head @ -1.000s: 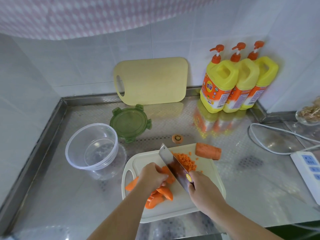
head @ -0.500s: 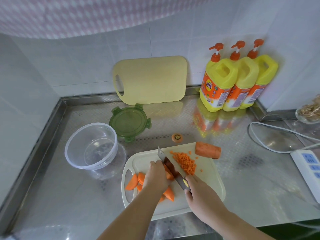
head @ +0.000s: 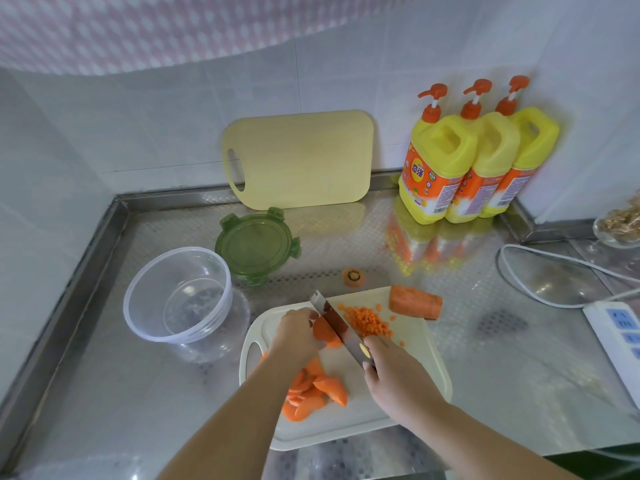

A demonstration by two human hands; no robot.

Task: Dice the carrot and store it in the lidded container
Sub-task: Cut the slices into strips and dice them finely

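Observation:
A white cutting board (head: 415, 407) lies on the steel counter. My left hand (head: 298, 336) holds a carrot slice (head: 323, 332) flat on the board. My right hand (head: 394, 375) grips the handle of a cleaver (head: 337, 325), whose blade stands against the right side of that slice. A pile of diced carrot (head: 367, 320) lies just right of the blade. Loose carrot slices (head: 313, 393) lie near the board's front. A thick carrot chunk (head: 415, 302) rests at the board's far right corner. The clear container (head: 176, 296) stands left of the board, its green lid (head: 257, 244) behind it.
A carrot top end (head: 353, 276) lies on the counter behind the board. A yellow cutting board (head: 301, 159) leans on the wall. Three yellow pump bottles (head: 464, 161) stand at the back right. A white cable (head: 554, 296) and power strip (head: 620, 334) lie at the right.
The cleaver, raised and tilted a second ago, has come down against the slice. My left hand has shifted away from the loose slices toward the diced pile. The view has dipped slightly.

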